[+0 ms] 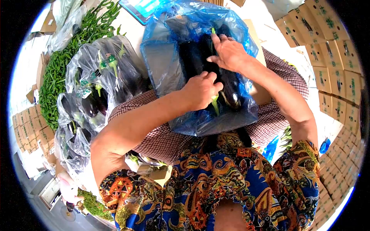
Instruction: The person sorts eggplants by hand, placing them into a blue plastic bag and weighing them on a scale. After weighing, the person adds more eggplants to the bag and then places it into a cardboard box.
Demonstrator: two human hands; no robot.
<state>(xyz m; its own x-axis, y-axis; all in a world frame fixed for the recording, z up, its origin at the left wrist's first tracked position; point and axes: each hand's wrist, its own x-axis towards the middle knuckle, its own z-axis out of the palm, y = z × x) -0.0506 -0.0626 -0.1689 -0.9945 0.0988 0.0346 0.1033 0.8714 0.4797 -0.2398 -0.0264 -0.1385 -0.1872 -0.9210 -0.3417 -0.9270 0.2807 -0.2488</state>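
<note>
A blue plastic bag (162,73), spread wide over a box on my lap, holds several dark, glossy eggplants (189,57). My left hand (202,90) is closed, its curled fingers at the green stem end of one eggplant (215,104) near the bag's close side. Farther up, my right hand (230,54) lies over the eggplants with thumb and fingers apart. Its fingertips are close to another green stem (213,30). Beside it, a shiny eggplant (231,92) points toward me. My palms hide parts of the eggplants below.
Clear plastic bags of eggplants (115,73) stand to the left, beside a long heap of green peppers (54,84). Printed cardboard boxes (335,57) are stacked on the right, and more boxes (32,127) at far left. Behind the bag lies a blue-edged tablet-like object (140,8).
</note>
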